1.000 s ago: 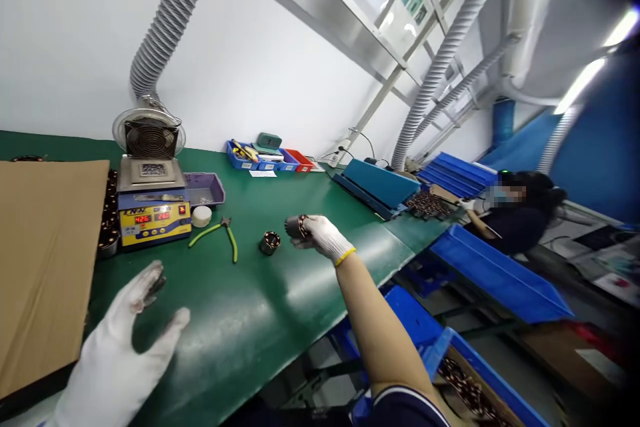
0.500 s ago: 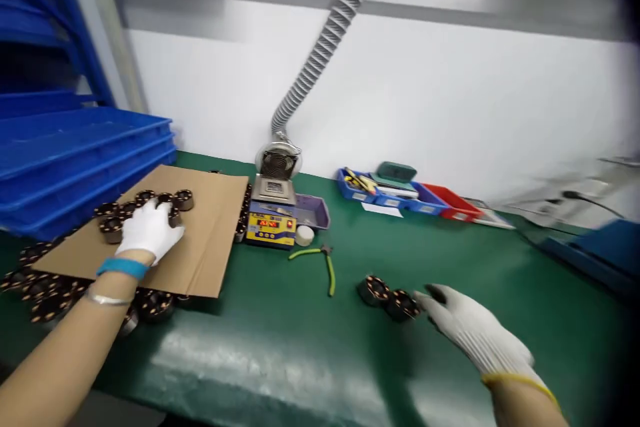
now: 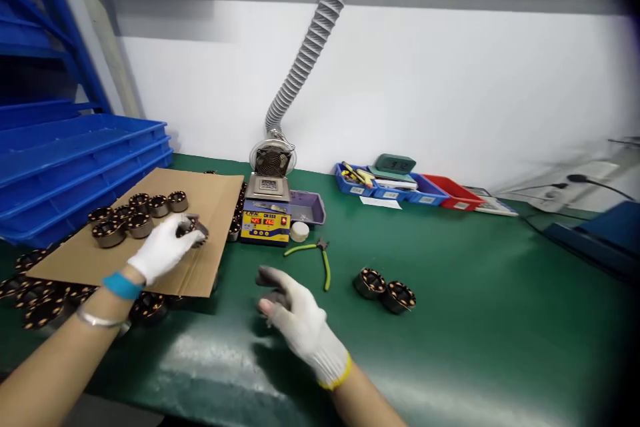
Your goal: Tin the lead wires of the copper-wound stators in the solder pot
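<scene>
Though held, ring [image 3: 200,227] (roughly) face-up

Copper-dotted black rings [image 3: 399,307], green table [image 3: 480,320]

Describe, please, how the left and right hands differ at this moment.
The left hand grips a dark ring-shaped part over the cardboard; the right hand appears empty. The left hand has a blue wristband; the right hand has a yellow glove cuff. Both hands wear whitish gloves.
</scene>
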The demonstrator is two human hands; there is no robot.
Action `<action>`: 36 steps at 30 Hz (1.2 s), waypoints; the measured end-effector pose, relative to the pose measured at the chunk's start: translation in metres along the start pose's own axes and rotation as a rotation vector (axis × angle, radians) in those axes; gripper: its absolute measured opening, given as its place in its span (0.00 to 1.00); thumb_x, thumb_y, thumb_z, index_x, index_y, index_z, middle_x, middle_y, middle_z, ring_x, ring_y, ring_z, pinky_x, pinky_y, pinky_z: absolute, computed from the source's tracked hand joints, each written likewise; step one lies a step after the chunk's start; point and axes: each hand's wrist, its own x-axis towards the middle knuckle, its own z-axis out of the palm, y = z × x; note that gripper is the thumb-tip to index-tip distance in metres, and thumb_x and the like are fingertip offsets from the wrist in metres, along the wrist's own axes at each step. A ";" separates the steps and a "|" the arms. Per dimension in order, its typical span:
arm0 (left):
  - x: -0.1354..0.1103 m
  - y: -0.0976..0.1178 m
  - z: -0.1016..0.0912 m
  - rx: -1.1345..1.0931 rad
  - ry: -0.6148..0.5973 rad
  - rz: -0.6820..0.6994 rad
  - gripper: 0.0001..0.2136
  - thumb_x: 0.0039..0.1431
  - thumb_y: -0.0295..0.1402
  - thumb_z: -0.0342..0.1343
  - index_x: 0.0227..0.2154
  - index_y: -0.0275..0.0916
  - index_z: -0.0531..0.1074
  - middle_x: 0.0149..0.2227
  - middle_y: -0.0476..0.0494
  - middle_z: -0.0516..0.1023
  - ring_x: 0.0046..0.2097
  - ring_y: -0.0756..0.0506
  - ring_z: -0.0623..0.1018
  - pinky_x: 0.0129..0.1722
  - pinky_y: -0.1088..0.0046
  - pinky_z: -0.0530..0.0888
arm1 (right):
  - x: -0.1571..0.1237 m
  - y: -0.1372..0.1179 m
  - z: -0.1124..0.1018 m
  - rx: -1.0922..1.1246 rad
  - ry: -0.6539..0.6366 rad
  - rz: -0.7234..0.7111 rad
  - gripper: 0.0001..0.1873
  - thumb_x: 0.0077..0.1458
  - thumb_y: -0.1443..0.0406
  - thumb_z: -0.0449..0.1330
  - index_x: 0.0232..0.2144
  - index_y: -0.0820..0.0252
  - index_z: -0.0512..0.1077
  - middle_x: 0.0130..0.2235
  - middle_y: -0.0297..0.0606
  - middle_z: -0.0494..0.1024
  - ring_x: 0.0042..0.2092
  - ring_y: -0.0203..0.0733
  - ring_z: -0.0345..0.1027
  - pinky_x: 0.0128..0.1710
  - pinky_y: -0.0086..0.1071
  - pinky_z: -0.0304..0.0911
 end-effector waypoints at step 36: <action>-0.060 0.070 0.088 -1.217 -0.276 -0.236 0.19 0.56 0.42 0.56 0.44 0.34 0.64 0.33 0.45 0.74 0.30 0.50 0.73 0.27 0.77 0.70 | 0.019 0.024 -0.032 0.483 0.503 0.089 0.41 0.33 0.54 0.70 0.48 0.69 0.64 0.39 0.46 0.75 0.32 0.39 0.71 0.27 0.30 0.69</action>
